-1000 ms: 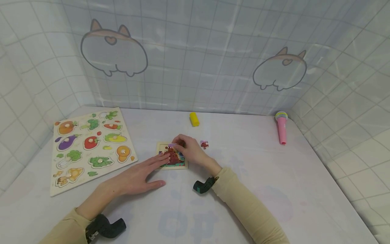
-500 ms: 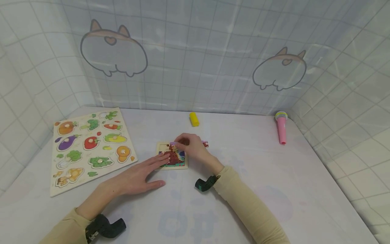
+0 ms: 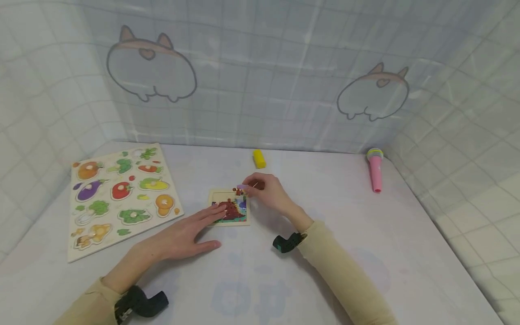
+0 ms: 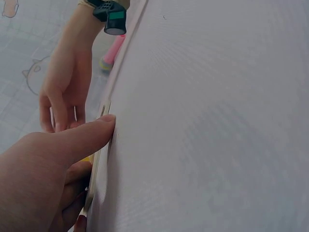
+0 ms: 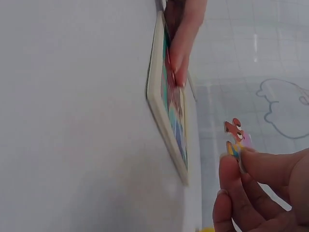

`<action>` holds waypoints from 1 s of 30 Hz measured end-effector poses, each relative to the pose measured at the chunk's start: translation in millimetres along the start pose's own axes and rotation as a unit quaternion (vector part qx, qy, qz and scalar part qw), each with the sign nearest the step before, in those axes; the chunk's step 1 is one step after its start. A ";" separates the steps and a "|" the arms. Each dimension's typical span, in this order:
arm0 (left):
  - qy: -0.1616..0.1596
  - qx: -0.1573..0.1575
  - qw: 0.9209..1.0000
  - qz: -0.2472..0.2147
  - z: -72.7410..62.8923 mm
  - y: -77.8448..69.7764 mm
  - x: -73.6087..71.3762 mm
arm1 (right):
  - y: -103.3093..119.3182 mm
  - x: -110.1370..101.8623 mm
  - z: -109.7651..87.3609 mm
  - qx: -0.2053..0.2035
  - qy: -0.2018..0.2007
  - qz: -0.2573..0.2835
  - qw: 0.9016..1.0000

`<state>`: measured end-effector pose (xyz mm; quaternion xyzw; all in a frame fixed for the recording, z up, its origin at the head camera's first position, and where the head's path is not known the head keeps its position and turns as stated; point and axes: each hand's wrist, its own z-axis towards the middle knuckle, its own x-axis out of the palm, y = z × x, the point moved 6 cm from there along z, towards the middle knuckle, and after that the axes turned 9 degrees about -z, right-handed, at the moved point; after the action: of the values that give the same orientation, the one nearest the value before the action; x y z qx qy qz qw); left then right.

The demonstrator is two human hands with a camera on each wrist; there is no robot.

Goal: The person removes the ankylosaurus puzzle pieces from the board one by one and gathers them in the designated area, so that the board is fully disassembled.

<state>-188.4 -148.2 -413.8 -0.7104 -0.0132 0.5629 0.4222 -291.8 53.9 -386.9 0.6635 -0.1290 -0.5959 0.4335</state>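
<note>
My left hand [image 3: 178, 237] lies with straight fingers across the left side of a small wooden jigsaw puzzle [image 3: 249, 212], fingertips on its red-brown picture. The top part of the puzzle's frame shows bare wood. Between thumb and fingers, my right hand [image 3: 270, 194] pinches a jigsaw piece [image 5: 235, 133] with a red-brown animal's eyes and a purple edge. It is held over the puzzle's upper right corner, raised off the board in the right wrist view. In the left wrist view, the left thumb [image 4: 94, 137] reaches over the puzzle's thin edge [image 4: 96, 174].
On the left lies a large vegetable peg board [image 3: 136, 194]. A yellow block [image 3: 259, 159] sits behind the puzzle, and a pink toy microphone [image 3: 376, 171] lies at the far right. Tiled-pattern sheeting [image 3: 260, 90] rises behind and beside the white table [image 3: 252, 280].
My right hand has lifted the pinched jigsaw piece and moved it right, baring the top of the puzzle. A loose piece to the right is now hidden behind that hand. My left hand stays put.
</note>
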 end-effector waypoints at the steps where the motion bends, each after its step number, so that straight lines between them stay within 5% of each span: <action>1: -0.001 0.001 1.000 0.000 -0.3 -0.3 -0.3 | -2.1 -4.0 -2.0 0.001 -0.001 0.002 1.000; 18: 0.005 -0.007 1.000 0.001 -0.8 -0.9 0.1 | -59.6 -76.8 -40.2 0.040 -0.037 0.006 0.998; 30: 0.004 -0.006 1.000 0.001 -1.4 0.1 1.1 | -83.0 -87.3 -45.7 0.072 -0.049 -0.025 0.996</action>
<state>-187.0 -148.6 -414.7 -0.7149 -0.0143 0.5604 0.4178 -301.7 182.3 -392.0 0.6661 -0.1759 -0.6274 0.3630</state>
